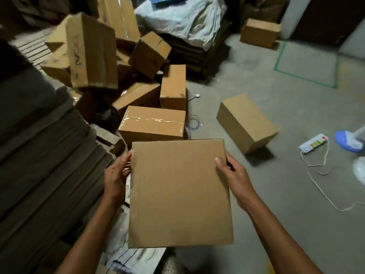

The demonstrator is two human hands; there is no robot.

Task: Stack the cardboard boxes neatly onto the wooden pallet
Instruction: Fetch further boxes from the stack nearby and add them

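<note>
We grasp the cardboard box (180, 192) by its two sides, left hand (116, 177) and right hand (235, 177) clamping inward so it rides level above the floor. The wooden pallet (207, 54) may be that dark stack beyond the jumbled boxes (152, 123).

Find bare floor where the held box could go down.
Bare concrete lies between the lone box and the green tape outline, and right of the right hand up to the cord. The box pile at left is crowded.
</note>
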